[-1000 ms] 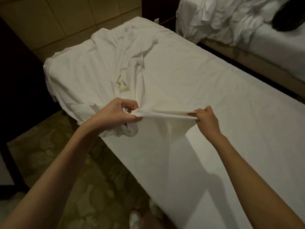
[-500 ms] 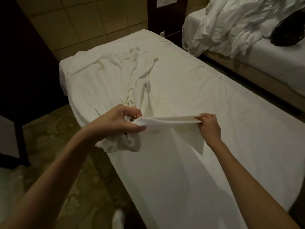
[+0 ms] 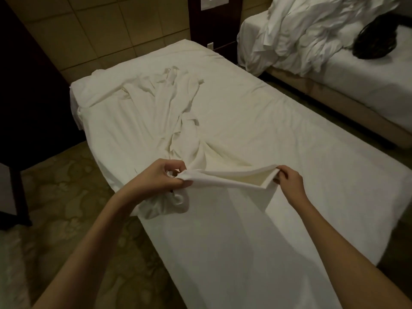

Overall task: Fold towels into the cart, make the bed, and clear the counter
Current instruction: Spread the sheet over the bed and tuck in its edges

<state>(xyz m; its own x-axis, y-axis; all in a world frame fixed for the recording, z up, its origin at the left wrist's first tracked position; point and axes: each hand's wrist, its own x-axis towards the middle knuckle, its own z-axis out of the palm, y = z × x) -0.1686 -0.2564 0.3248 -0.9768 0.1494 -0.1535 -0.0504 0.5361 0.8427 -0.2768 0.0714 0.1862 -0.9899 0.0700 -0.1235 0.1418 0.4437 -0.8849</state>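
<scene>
1. Your left hand (image 3: 159, 178) is nearest the near-left edge of the bed (image 3: 289, 134). Its fingers are curled tight, thumb against forefinger, pinching a bunched corner of the white sheet (image 3: 223, 177). More of the cloth hangs in a loose wad just below that hand, over the bed's edge.
2. Your right hand (image 3: 288, 180) is further in over the bed, to the right of the left one. Its fingers are bent and pinch the other end of the same hem; the thumb's exact place is hidden behind the cloth.
3. Between your two hands the hem is pulled into a taut, raised band, lifted off the bed. It gapes a little at the right-hand end, showing a cream inner face.
4. Below that band the sheet drops and lies flat over the near end of the bed.
5. Beyond your hands, towards the bed's head, the sheet is rumpled into a long twisted ridge (image 3: 178, 108) that runs up the middle-left of the bed.
6. Left of the bed lies patterned carpet (image 3: 73, 197), with dark furniture (image 3: 20, 108) beyond it.
7. Right of the bed, across a narrow gap, stands a second bed (image 3: 367, 85) with a heap of white linen (image 3: 307, 32) and a dark object (image 3: 374, 43) on it.
8. Behind the bed's head is a tiled wall (image 3: 100, 30), with a dark panel (image 3: 215, 23) between the two beds.
</scene>
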